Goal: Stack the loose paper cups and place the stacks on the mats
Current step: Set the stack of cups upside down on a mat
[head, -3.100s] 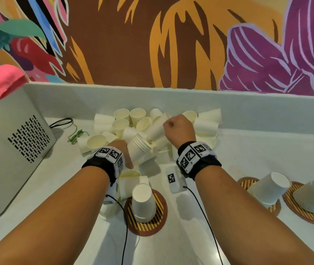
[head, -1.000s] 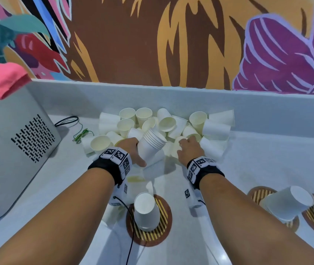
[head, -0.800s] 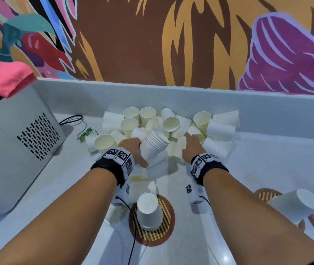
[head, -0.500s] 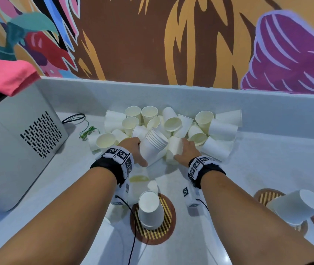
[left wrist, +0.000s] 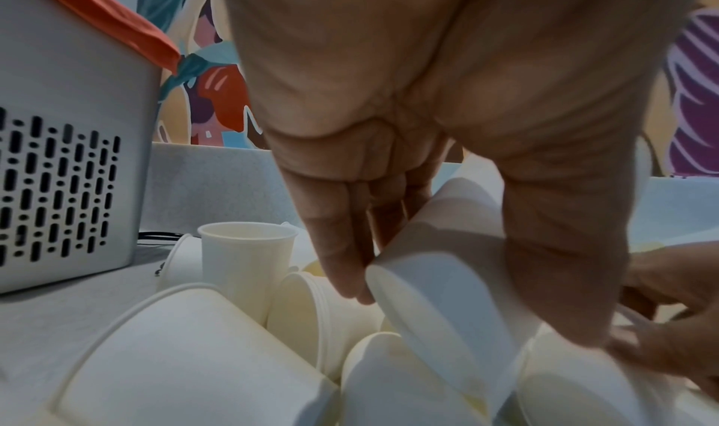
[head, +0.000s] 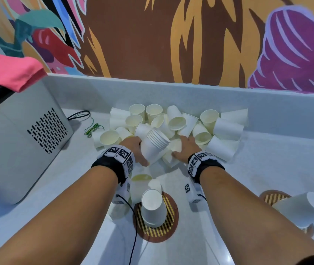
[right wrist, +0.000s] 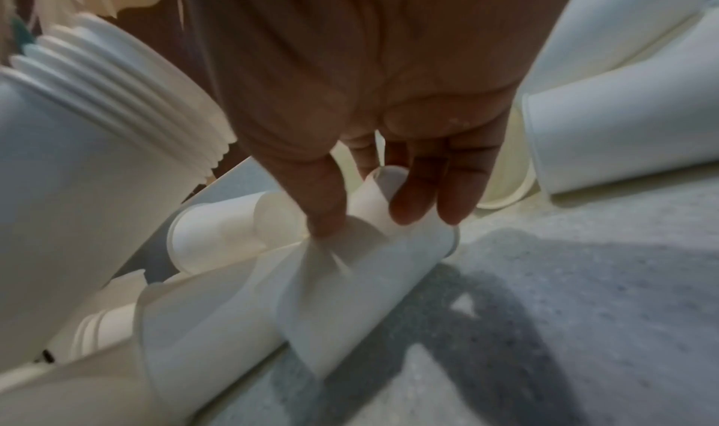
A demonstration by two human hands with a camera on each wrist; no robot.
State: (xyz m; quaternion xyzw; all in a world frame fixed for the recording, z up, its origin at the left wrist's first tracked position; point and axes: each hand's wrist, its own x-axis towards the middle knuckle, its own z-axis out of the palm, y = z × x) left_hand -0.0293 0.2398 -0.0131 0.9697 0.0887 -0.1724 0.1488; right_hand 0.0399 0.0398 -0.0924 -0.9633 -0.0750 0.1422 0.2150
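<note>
Both hands were occupied at the heap of loose white paper cups [head: 171, 125] lying at the back of the pale speckled bench [head: 267, 169].

A tilted stack of nested white paper cups [head: 155, 145] was gripped by the left hand [head: 135, 150], thumb on its near side and fingers [left wrist: 342, 248] curled behind it. One loose white paper cup lying on its side [right wrist: 350, 279] was pinched by the right hand [head: 186, 148] between thumb and fingertips [right wrist: 412, 205]. Nearer the person, an upturned cup stack [head: 153, 209] stood on a round brown mat with yellow stripes [head: 168, 226]; another stack [head: 303, 209] leaned over a second striped mat [head: 271, 197] at the right. A grey vented appliance [head: 24, 142] stood at the left.
</note>
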